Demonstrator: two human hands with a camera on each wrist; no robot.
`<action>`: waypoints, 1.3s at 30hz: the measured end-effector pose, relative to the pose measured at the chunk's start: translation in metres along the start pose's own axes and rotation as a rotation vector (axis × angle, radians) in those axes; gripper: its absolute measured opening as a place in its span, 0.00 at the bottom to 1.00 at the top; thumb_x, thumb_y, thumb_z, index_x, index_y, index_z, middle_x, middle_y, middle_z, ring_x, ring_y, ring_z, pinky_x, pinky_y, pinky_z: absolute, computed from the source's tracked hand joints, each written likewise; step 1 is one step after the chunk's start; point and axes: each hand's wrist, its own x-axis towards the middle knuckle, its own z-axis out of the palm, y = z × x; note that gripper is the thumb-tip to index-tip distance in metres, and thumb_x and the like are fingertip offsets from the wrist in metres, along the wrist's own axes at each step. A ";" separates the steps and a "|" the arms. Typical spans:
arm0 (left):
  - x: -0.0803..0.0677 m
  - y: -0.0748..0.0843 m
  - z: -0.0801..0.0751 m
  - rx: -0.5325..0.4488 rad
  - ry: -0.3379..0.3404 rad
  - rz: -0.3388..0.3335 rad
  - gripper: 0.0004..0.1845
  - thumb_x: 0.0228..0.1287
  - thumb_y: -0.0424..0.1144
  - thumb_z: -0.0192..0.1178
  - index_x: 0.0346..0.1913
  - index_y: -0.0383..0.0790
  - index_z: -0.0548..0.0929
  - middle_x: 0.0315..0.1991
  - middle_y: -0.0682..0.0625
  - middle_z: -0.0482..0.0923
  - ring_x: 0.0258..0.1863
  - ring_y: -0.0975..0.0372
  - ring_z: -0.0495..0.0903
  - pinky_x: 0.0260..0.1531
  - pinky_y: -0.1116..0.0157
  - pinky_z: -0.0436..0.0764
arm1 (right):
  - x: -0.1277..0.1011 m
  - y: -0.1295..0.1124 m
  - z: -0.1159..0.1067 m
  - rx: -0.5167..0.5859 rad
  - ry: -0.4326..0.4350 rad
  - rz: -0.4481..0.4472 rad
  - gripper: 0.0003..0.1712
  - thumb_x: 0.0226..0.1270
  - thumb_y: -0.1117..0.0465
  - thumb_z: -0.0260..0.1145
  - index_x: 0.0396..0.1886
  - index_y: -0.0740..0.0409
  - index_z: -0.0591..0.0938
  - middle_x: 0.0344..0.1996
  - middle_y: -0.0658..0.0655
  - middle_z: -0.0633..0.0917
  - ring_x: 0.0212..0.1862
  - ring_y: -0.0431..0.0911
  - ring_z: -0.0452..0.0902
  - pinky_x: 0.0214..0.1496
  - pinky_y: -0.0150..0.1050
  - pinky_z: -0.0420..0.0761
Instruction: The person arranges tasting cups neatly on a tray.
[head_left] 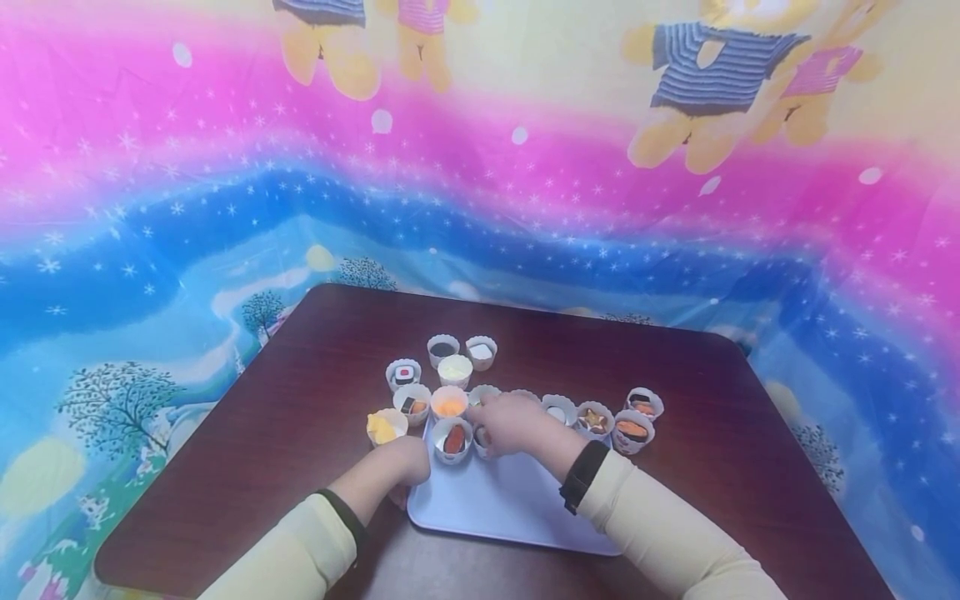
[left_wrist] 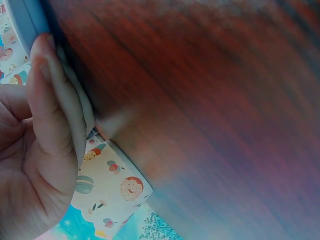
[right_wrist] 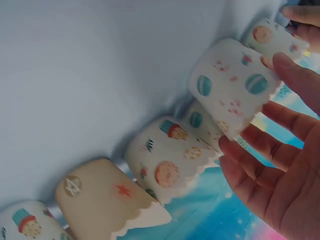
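My right hand [head_left: 510,423] reaches over the white tray [head_left: 502,508] and grips a printed paper baking cup [right_wrist: 230,82] by its scalloped rim, thumb on one side and fingers on the other. Its contents are hidden under the hand. Close beside it on the tray stands a cup with a red-brown piece [head_left: 454,440]. My left hand [head_left: 401,460] is at the tray's left edge, holding its rim with the fingertips. A cup with a yellow piece [head_left: 383,427] stands just beyond the left hand.
Cups with orange bits [head_left: 450,406], a star-shaped piece [head_left: 594,418] and sushi-like pieces [head_left: 632,432] line the tray's far side and right. More cups, including a dark-filled one [head_left: 443,350], stand behind on the brown table [head_left: 300,375]. A patterned cloth [head_left: 525,208] hangs behind.
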 end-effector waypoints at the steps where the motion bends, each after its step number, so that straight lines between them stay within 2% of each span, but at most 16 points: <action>1: 0.000 0.000 0.000 -0.020 -0.002 -0.009 0.14 0.34 0.24 0.67 0.26 0.35 0.74 0.22 0.47 0.67 0.24 0.58 0.67 0.28 0.66 0.69 | 0.000 0.000 -0.001 0.008 -0.001 0.003 0.18 0.48 0.52 0.67 0.42 0.38 0.76 0.29 0.47 0.70 0.24 0.44 0.68 0.22 0.40 0.68; 7: -0.002 0.000 0.001 -0.066 0.003 -0.030 0.12 0.36 0.23 0.66 0.26 0.35 0.74 0.23 0.46 0.69 0.24 0.57 0.68 0.27 0.65 0.70 | -0.002 -0.001 -0.006 0.040 -0.017 0.002 0.25 0.48 0.52 0.69 0.49 0.38 0.76 0.32 0.47 0.71 0.26 0.44 0.69 0.24 0.39 0.68; 13: 0.000 -0.001 0.002 0.016 -0.002 0.011 0.15 0.32 0.23 0.68 0.24 0.37 0.74 0.23 0.47 0.68 0.25 0.58 0.68 0.29 0.65 0.69 | -0.004 0.004 -0.010 0.100 -0.030 0.011 0.26 0.45 0.49 0.72 0.48 0.41 0.77 0.38 0.47 0.75 0.35 0.42 0.72 0.31 0.39 0.74; 17: 0.000 0.000 0.001 0.032 -0.012 0.015 0.15 0.32 0.23 0.68 0.25 0.37 0.74 0.23 0.47 0.68 0.25 0.58 0.68 0.29 0.66 0.70 | -0.010 0.016 -0.021 0.121 -0.019 0.055 0.31 0.46 0.48 0.72 0.52 0.45 0.75 0.40 0.48 0.75 0.41 0.43 0.72 0.38 0.41 0.75; 20: 0.000 0.000 0.000 0.024 -0.016 0.010 0.15 0.34 0.23 0.68 0.27 0.36 0.75 0.23 0.47 0.68 0.24 0.58 0.68 0.27 0.66 0.71 | -0.015 0.032 -0.028 0.132 0.007 0.082 0.30 0.46 0.48 0.72 0.51 0.46 0.75 0.39 0.49 0.74 0.40 0.43 0.72 0.39 0.39 0.74; 23: -0.001 0.001 0.000 -0.039 -0.013 -0.020 0.12 0.38 0.24 0.66 0.27 0.35 0.75 0.22 0.47 0.68 0.23 0.58 0.69 0.24 0.67 0.71 | -0.021 0.053 -0.032 0.153 0.042 0.134 0.28 0.46 0.49 0.72 0.49 0.46 0.75 0.40 0.50 0.75 0.41 0.44 0.73 0.41 0.40 0.75; 29: -0.001 0.003 0.000 -0.070 -0.009 -0.043 0.11 0.39 0.24 0.66 0.27 0.33 0.75 0.22 0.47 0.69 0.22 0.58 0.70 0.20 0.68 0.70 | -0.040 0.101 -0.030 0.207 0.098 0.272 0.28 0.49 0.48 0.70 0.50 0.51 0.75 0.48 0.57 0.76 0.48 0.53 0.74 0.49 0.50 0.74; 33: -0.001 0.003 0.000 -0.105 -0.016 -0.060 0.12 0.38 0.23 0.66 0.27 0.33 0.74 0.22 0.46 0.70 0.21 0.58 0.71 0.19 0.68 0.71 | -0.054 0.134 -0.023 0.223 0.097 0.358 0.28 0.51 0.48 0.69 0.49 0.55 0.75 0.47 0.61 0.76 0.47 0.56 0.74 0.48 0.52 0.73; 39: -0.001 0.002 0.000 -0.088 -0.014 -0.053 0.12 0.38 0.23 0.66 0.26 0.34 0.73 0.21 0.46 0.69 0.22 0.58 0.69 0.20 0.68 0.68 | -0.075 0.169 -0.012 0.279 0.071 0.470 0.29 0.54 0.48 0.67 0.51 0.60 0.73 0.49 0.66 0.75 0.50 0.60 0.72 0.48 0.57 0.71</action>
